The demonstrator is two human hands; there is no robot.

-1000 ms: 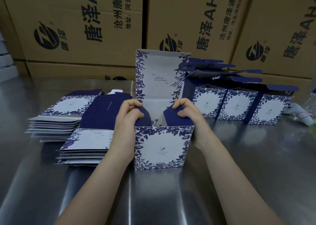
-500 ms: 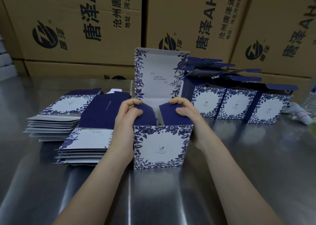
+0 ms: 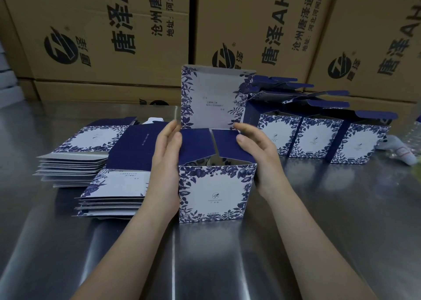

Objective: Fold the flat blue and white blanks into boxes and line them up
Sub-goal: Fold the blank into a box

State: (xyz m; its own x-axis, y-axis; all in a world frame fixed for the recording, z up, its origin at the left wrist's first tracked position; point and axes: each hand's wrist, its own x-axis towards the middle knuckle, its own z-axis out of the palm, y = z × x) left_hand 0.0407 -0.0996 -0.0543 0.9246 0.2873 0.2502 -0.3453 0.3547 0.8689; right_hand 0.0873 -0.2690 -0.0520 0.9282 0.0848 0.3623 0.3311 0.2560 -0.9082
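A blue and white box stands on the steel table in front of me, its lid upright at the back. Two dark blue side flaps lie folded inward over the opening. My left hand rests flat against the box's left side, thumb at the left flap. My right hand lies along the right side with straight fingers, thumb on the right flap. Two stacks of flat blanks sit to the left. Folded boxes with open lids stand in a row at the right.
Large brown cartons wall off the back of the table. A small white object lies at the far right beside the row. Bare steel stretches in front of the box towards me.
Both hands have uncurled from the flap tops and moved out to the box's sides. The two side flaps now lie flatter over the opening.
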